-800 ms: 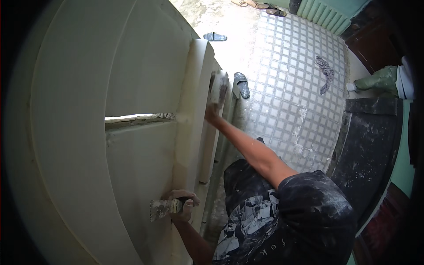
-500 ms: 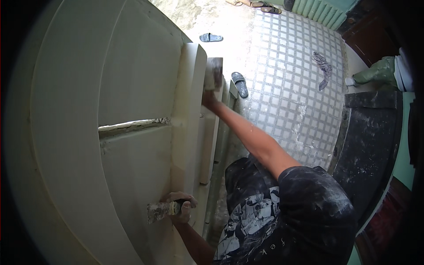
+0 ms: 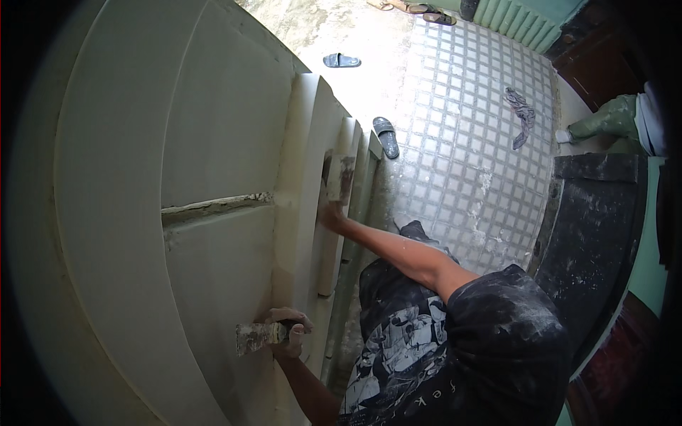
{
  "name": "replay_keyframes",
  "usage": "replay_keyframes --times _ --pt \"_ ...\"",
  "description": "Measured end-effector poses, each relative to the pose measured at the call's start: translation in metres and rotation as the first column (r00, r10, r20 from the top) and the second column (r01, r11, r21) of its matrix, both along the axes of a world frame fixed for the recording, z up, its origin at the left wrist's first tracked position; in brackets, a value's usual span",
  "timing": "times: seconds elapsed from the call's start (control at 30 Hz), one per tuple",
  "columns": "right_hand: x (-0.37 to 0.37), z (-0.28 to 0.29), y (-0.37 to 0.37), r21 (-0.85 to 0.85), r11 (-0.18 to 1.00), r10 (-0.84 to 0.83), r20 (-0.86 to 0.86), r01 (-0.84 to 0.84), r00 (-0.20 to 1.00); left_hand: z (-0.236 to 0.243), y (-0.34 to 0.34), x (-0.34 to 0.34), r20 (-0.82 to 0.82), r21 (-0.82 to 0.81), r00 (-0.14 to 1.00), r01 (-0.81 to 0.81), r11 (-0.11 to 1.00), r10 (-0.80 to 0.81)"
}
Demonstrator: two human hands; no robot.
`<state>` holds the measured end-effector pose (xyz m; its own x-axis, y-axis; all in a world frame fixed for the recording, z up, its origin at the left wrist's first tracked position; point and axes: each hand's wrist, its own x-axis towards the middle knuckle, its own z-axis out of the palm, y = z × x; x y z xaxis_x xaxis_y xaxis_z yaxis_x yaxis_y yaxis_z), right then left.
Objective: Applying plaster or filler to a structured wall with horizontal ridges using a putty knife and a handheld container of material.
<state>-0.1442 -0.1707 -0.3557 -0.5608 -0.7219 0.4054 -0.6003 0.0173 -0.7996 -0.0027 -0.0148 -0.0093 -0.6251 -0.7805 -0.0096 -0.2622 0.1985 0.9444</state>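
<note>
My left hand [image 3: 288, 330], its fingers coated in white plaster, is closed around the dark handle of a putty knife [image 3: 252, 339]. That blade is smeared and points left, over the pale wall panel [image 3: 213, 270]. Higher in the picture, my right hand [image 3: 332, 215] grips a wider spatula [image 3: 344, 177] with a brownish-stained blade. The spatula is at the stepped moulding [image 3: 298, 163] beside the panel; whether its edge touches the surface I cannot tell. Part of its handle is hidden by my blurred hand.
An open slot [image 3: 217, 206] with rough edges crosses the panel. Black slippers [image 3: 386, 137] and a crumpled cloth [image 3: 521, 117] lie on the chequered floor [image 3: 455, 156]. At right stand a dusty black board [image 3: 593, 227] and something draped in green cloth [image 3: 607, 121]. A ribbed radiator [image 3: 515, 25] is far off.
My right hand has drawn the wide spatula back toward me along the moulding, lower in the picture. My left hand with the putty knife has barely shifted.
</note>
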Motion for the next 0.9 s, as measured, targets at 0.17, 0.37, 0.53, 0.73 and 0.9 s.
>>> replay_keyframes --times 0.17,0.37,0.53,0.73,0.9 --pt "-0.044 0.000 -0.021 -0.004 1.000 -0.021 -0.015 0.021 1.000 -0.006 -0.005 0.005 -0.038 -0.069 0.999 0.005 0.998 -0.008" --pt "-0.148 0.003 -0.064 0.058 0.980 -0.196 0.404 0.189 0.894 -0.007 -0.012 0.009 -0.004 -0.058 1.000 -0.027 0.998 0.027" --pt "-0.125 0.005 -0.056 0.054 0.988 -0.156 0.449 0.147 0.880 -0.013 -0.019 0.011 -0.018 -0.009 0.999 -0.030 0.999 0.030" --pt "-0.057 0.028 0.043 -0.139 0.989 0.095 0.336 -0.050 0.937 -0.025 -0.038 0.017 -0.063 -0.012 0.997 0.044 0.999 -0.044" --pt "-0.078 0.039 0.132 -0.149 0.840 0.398 0.823 -0.522 0.405 -0.033 -0.054 0.021 -0.094 -0.067 0.995 0.020 0.998 -0.026"
